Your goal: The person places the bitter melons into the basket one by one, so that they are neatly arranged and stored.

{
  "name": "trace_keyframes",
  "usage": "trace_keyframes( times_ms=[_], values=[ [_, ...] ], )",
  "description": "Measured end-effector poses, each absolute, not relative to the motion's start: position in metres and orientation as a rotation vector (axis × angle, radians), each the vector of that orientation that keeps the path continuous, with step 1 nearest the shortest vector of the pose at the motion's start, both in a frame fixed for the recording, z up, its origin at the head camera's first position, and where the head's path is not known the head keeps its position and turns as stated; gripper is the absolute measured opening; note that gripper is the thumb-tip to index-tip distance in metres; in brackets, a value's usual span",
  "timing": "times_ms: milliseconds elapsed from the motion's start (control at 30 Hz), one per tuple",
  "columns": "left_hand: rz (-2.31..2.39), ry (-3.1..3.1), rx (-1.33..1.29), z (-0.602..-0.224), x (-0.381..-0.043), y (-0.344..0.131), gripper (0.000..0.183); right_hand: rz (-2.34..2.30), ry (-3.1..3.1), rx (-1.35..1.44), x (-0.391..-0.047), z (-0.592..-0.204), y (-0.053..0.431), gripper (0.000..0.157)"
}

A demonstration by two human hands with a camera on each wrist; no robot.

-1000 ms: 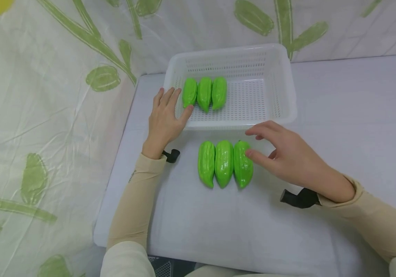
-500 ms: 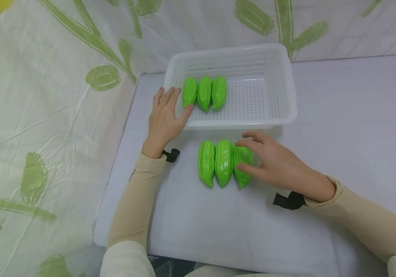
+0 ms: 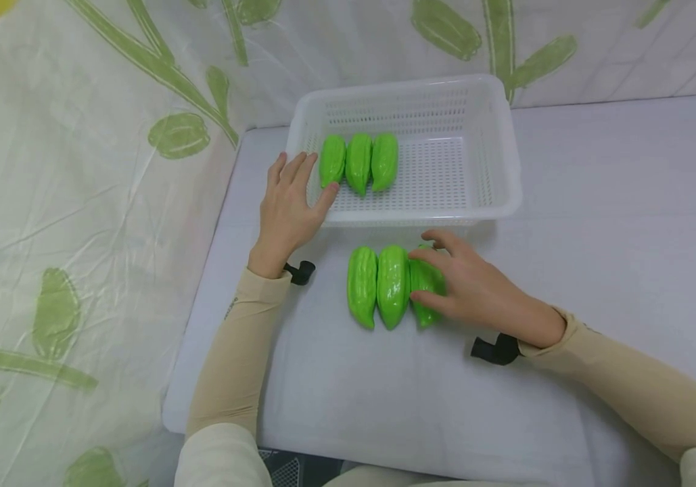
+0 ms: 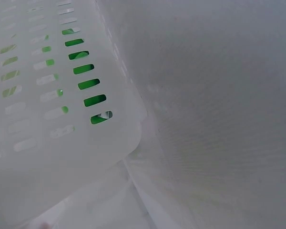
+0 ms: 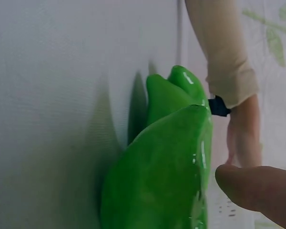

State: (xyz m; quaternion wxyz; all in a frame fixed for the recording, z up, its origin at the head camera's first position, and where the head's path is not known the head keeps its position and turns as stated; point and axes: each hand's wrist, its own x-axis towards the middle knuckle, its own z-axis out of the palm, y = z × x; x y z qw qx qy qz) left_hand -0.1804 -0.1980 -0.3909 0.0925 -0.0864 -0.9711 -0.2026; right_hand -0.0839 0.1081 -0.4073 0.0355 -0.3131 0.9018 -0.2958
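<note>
Three glossy green, ridged vegetables with pointed tips lie side by side on the table: a left one [image 3: 362,287], a middle one [image 3: 393,287] and a right one [image 3: 425,281]. My right hand [image 3: 475,284] is over the right vegetable and partly hides it, fingers and thumb spread apart. In the right wrist view the thumb [image 5: 257,191] is beside this vegetable [image 5: 157,176], with a gap between. My left hand [image 3: 289,206] is at the left front corner of a white plastic basket [image 3: 421,218], fingers extended along its rim. Three similar green vegetables [image 3: 358,164] lie inside, on its left.
A white cloth covers the table [image 3: 615,203]. Behind and to the left hangs a pale curtain [image 3: 110,203] with a green leaf print. Through the basket's slots [image 4: 88,84] green shows in the left wrist view.
My right hand has moved left, from beside the right vegetable to over it. The left hand, the basket and the vegetables stay where they were.
</note>
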Motion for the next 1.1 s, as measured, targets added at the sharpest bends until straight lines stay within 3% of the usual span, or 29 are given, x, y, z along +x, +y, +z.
trace_keyframes(
  times_ms=[400,1100],
  values=[
    [-0.591,-2.889,-0.250,-0.390,-0.181,-0.198,0.072,-0.943,2.678,-0.886,-0.088,-0.421,0.104,0.054],
    [-0.594,-2.891,-0.252,-0.390,-0.181,-0.198,0.073,-0.939,2.659,-0.866,-0.089,-0.411,0.106,0.053]
  ],
)
